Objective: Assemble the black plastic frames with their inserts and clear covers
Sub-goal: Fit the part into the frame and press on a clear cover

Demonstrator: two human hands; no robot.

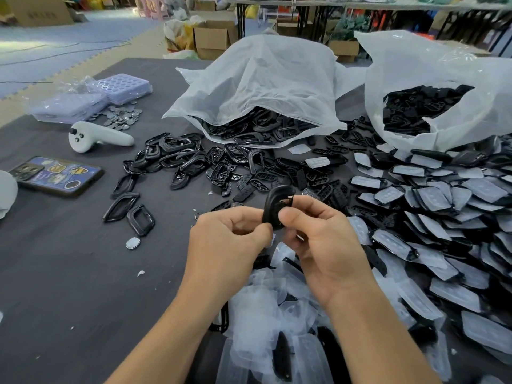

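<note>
Both hands hold one black plastic frame (pixel 274 205) up above the dark table (pixel 69 273). My left hand (pixel 230 239) pinches its lower edge and my right hand (pixel 318 236) pinches its right side, where a thin black insert (pixel 288 199) sticks out. Loose black frames (pixel 177 156) lie in a heap behind the hands. Flat black inserts (pixel 318 184) are scattered to the right of that heap. Clear covers (pixel 277 300) are piled under my wrists. Stacked finished pieces (pixel 443 217) cover the table's right side.
Two white plastic bags spill black parts: one (pixel 266 84) at the middle back, one (pixel 432 101) at the right back. A white controller (pixel 97 138), a phone (pixel 59 176), purple trays (pixel 122 88) and a pile of round metal discs (pixel 122 117) lie at the left.
</note>
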